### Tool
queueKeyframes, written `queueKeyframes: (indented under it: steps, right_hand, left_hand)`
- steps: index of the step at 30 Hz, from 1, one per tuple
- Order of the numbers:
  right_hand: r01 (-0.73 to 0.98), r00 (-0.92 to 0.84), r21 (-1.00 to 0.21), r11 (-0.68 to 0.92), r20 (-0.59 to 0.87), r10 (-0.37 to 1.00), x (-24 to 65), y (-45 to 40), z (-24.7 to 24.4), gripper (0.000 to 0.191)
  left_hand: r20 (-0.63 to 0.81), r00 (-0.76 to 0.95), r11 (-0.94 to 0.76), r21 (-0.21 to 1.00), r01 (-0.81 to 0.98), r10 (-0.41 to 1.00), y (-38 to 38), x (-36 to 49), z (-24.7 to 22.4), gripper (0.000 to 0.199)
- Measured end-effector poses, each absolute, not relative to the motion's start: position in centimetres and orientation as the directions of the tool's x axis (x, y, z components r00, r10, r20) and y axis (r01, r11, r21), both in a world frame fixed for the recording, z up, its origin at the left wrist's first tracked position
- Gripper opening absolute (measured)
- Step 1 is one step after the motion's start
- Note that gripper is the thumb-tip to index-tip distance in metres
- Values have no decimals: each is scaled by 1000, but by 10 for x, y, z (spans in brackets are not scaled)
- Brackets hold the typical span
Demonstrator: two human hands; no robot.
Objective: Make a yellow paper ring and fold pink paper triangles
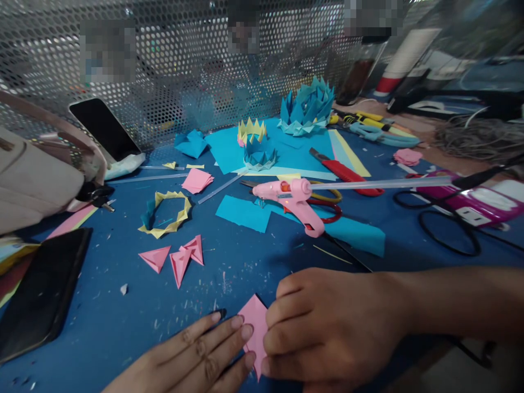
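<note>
A folded pink paper (256, 319) lies on the blue table near its front edge, one corner pointing away from me. My left hand (196, 357) rests flat with fingers stretched, their tips on the paper's left side. Curled fingers of my right hand (327, 322) press on its right side, hiding part of it. Farther left are several folded pink triangles (155, 258) and a ring of yellow and blue folded pieces (185, 210). A stack of pink squares (197, 180) sits behind that ring. Beyond my hands lies a pink glue gun (286, 191) with a clear glue stick.
Blue paper lotus (307, 109) and smaller paper crowns (260, 156) stand on blue sheets (223, 147) at the back. A red-handled cutter (347, 177) lies nearby. Phones (45, 289) and a bag (33, 174) occupy the left; cables (446, 224) run right. Perforated metal (184, 71) borders the back.
</note>
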State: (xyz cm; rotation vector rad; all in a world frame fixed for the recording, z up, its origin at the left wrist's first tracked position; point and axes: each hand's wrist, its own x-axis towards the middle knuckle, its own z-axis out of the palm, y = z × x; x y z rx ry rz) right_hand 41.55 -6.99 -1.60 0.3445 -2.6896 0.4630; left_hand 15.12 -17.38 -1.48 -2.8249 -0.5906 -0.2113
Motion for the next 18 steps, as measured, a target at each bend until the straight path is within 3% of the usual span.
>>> queueKeyframes:
  steps: [7, 13, 18]
  right_hand:
    - [-306, -887, -273, 912, 429, -169, 415, -70, -17, 30]
    - [-309, -885, -274, 911, 434, -170, 415, -70, -16, 30]
    - [-311, -892, -282, 908, 415, -177, 415, -69, -16, 29]
  left_hand:
    - [191, 911, -892, -208, 402, 366, -172, 150, -11, 41]
    - [272, 872, -873, -163, 459, 407, -172, 155, -10, 34]
    - [274, 873, -875, -160, 456, 404, -175, 155, -16, 40]
